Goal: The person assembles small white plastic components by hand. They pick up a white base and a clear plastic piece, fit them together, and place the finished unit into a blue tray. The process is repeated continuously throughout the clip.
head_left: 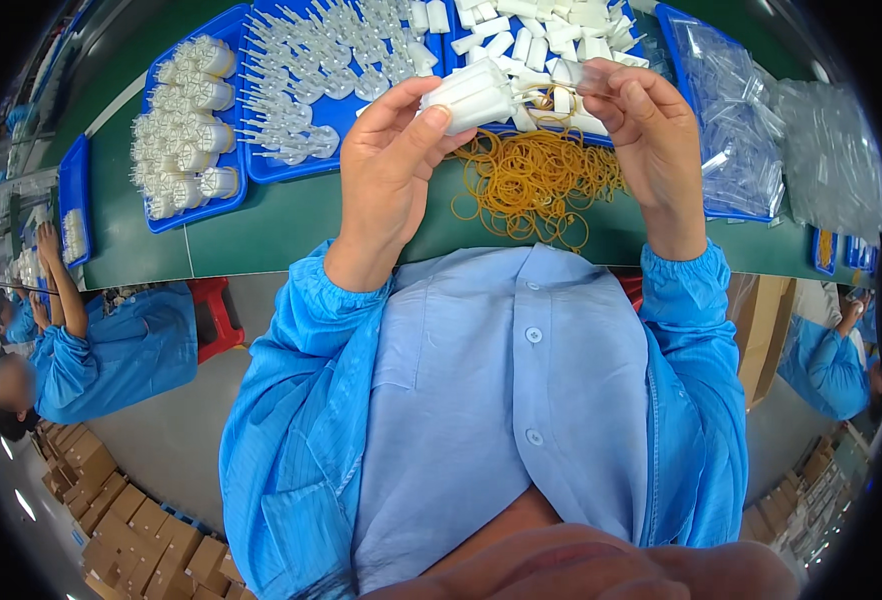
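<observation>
Above the table's near edge, my left hand (396, 150) is closed round a bundle of white plastic pieces (471, 95), lying side by side with their ends toward the right. My right hand (651, 125) pinches a small clear plastic piece (567, 73) just beyond the bundle's right end. Thin yellow-brown strands, like a rubber band, show between the bundle and my right fingers; whether those fingers hold them too, I cannot make out. Below the bundle lies a loose heap of yellow-brown rubber bands (536, 175) on the green table (291, 225).
Blue trays line the far side: one of white bundles (186, 130), one of white pieces with clear stems (301, 85), one of loose white pieces (536, 35). Clear plastic bags (726, 120) fill and overlap the right tray. Co-workers in blue sit at both sides; cartons (141, 540) stand behind.
</observation>
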`<state>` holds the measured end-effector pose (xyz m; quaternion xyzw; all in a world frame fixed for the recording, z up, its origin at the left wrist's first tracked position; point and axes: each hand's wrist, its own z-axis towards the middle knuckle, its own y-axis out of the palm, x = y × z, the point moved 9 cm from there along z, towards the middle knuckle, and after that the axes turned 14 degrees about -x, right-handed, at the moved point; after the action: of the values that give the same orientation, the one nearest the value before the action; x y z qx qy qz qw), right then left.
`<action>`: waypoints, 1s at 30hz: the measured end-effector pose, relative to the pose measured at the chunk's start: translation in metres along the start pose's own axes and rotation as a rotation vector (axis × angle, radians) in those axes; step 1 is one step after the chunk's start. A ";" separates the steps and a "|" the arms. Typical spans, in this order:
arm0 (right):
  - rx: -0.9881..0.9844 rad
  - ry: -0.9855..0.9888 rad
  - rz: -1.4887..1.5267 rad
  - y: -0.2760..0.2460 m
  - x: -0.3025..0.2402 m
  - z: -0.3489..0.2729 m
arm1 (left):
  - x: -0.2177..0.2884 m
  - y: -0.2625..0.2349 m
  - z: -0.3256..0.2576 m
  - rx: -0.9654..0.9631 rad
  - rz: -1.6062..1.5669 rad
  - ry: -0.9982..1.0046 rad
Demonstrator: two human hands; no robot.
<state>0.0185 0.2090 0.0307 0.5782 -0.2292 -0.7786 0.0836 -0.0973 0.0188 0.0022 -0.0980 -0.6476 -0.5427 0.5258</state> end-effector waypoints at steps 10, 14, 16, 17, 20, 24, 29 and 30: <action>-0.011 -0.007 -0.191 -0.005 -0.009 -0.002 | -0.003 0.002 0.005 -0.008 0.061 -0.010; -0.029 -0.160 -0.418 0.011 -0.033 -0.004 | -0.003 0.011 0.008 -0.050 0.105 0.009; -0.035 -0.204 -0.530 0.017 -0.041 -0.003 | -0.004 0.017 0.009 -0.062 0.114 0.012; -0.029 -0.212 -0.579 0.020 -0.044 -0.002 | -0.005 0.018 0.009 -0.055 0.094 0.009; -0.015 -0.191 -0.643 0.021 -0.049 -0.001 | -0.006 0.022 0.009 -0.069 0.084 0.008; -0.032 -0.175 -0.670 0.028 -0.050 -0.003 | -0.005 0.023 0.009 -0.067 0.092 0.030; -0.053 -0.138 -0.659 0.030 -0.045 -0.004 | -0.005 0.026 0.007 -0.079 0.119 0.021; -0.052 -0.135 -0.652 0.030 -0.044 -0.004 | -0.005 0.026 0.007 -0.079 0.119 0.023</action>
<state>0.0319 0.1987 0.0817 0.5660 -0.0171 -0.8064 -0.1707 -0.0812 0.0370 0.0145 -0.1508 -0.6126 -0.5367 0.5603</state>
